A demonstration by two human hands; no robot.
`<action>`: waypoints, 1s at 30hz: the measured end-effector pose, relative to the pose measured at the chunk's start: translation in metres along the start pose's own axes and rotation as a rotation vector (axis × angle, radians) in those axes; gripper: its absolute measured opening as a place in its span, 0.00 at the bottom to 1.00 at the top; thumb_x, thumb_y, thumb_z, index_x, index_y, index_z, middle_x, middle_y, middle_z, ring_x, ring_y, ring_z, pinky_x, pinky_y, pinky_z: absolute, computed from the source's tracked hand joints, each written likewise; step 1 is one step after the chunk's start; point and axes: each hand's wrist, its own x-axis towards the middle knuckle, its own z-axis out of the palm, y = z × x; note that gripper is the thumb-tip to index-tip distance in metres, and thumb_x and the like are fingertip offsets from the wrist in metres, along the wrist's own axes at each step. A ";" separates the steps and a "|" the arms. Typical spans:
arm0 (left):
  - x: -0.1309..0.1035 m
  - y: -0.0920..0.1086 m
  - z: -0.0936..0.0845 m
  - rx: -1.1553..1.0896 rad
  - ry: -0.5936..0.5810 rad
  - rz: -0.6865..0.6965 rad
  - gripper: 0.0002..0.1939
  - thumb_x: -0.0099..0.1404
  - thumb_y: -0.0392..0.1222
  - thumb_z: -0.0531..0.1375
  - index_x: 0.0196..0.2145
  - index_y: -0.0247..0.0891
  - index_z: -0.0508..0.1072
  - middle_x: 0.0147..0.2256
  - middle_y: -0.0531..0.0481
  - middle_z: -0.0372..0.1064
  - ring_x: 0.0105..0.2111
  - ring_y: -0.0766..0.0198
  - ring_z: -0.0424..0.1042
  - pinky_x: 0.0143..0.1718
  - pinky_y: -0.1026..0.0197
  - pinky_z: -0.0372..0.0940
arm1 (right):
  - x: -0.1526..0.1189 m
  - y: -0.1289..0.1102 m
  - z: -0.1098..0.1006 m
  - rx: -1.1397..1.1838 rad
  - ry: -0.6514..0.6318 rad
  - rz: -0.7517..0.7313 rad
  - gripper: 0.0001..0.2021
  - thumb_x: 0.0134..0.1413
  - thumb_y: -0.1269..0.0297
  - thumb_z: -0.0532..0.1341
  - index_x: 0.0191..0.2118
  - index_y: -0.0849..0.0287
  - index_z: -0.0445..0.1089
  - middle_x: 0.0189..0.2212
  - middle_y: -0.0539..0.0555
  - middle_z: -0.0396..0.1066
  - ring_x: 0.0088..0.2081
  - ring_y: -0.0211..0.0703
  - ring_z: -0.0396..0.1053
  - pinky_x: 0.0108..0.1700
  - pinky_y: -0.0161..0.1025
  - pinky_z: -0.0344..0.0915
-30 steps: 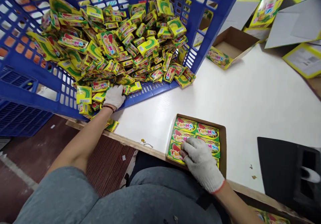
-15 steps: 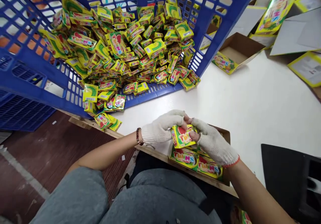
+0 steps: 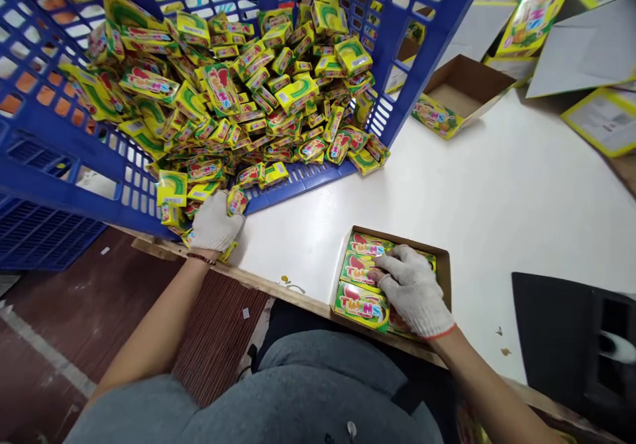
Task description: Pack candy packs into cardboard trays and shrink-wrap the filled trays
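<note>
My left hand (image 3: 214,222), in a white glove, is at the low front edge of the blue crate. Its thumb and fingers close around a small yellow-green Twins box (image 3: 237,200); the palm hides other packs beneath it. My right hand (image 3: 410,288), gloved too, lies over an open cardboard carton (image 3: 447,278) at the table's front edge. Its fingers are apart and press on the packs inside. Several Twins boxes (image 3: 361,305) lie face up in rows along the carton's left side; the hand covers part of the rest.
The blue crate (image 3: 318,177) lies tilted toward me, with a large heap of Twins boxes (image 3: 258,99) spilling to its front edge. An open carton (image 3: 462,93) and flattened cartons (image 3: 581,59) are at the back right. A black object (image 3: 551,325) lies right on the white table (image 3: 447,185).
My hands have parted. The left moved from above the carton to the packs at the crate's edge. The pack they held together is down in the carton, with the right hand on the packs there.
</note>
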 end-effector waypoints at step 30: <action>0.088 0.010 0.050 -0.242 -0.042 0.171 0.42 0.55 0.74 0.54 0.53 0.36 0.72 0.48 0.39 0.72 0.53 0.45 0.68 0.47 0.45 0.60 | 0.061 -0.010 -0.012 -0.362 0.002 -0.122 0.09 0.61 0.64 0.59 0.38 0.57 0.77 0.38 0.58 0.73 0.39 0.48 0.66 0.38 0.42 0.57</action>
